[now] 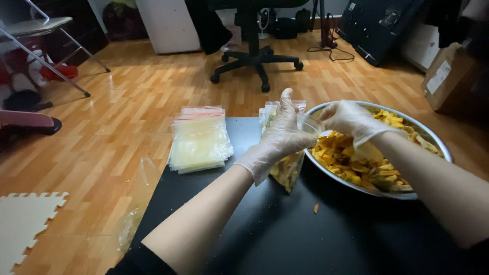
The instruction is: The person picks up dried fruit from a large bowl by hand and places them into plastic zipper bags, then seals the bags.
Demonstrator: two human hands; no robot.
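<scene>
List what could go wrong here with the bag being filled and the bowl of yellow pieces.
1. The left hand alone holds the clear bag upright at its mouth; if the grip slips, the bag may tip and spill.
2. Pieces can drop between the metal bowl and the bag as the right hand moves over; one piece already lies on the black table.
3. The stack of empty bags overhangs the table edge and might slide off.

Your left hand (279, 136), in a clear glove, is curled closed with fingers up, forearm bare, while your gloved right hand (351, 121) bends at the wrist, fingers pinched together.
</scene>
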